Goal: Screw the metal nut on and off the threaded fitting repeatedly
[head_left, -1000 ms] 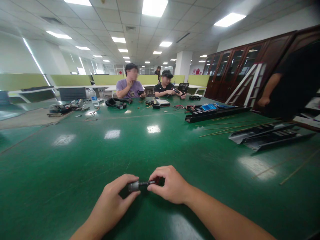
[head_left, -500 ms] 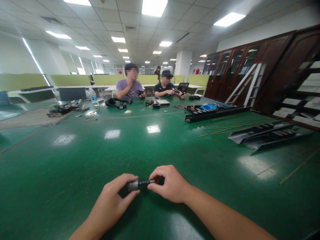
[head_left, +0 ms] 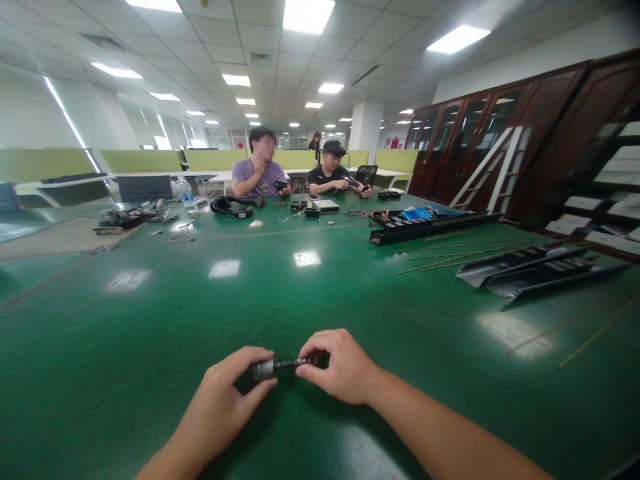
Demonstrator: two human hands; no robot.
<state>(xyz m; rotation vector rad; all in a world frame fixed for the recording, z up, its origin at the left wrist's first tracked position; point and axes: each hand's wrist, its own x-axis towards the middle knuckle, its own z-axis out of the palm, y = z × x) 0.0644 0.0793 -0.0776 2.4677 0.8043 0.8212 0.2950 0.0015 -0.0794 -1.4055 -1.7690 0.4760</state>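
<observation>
Here, left hand [head_left: 220, 400] clamped on one grey cylinder [head_left: 264, 370], right hand [head_left: 345, 371] pinching one dark rod [head_left: 286, 365], perhaps joined

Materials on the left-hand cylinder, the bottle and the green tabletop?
Grey cylinder: probably metal, dull sheen. Bottle: likely clear thin plastic, see-through walls. Green tabletop: glossy, mirrors the ceiling lights; paint or plastic sheet, can't tell.

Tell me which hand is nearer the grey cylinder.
Left. The left hand holds the grey cylinder between thumb and fingers; the right hand is to its right, pinching the far end of the dark shaft.
</observation>
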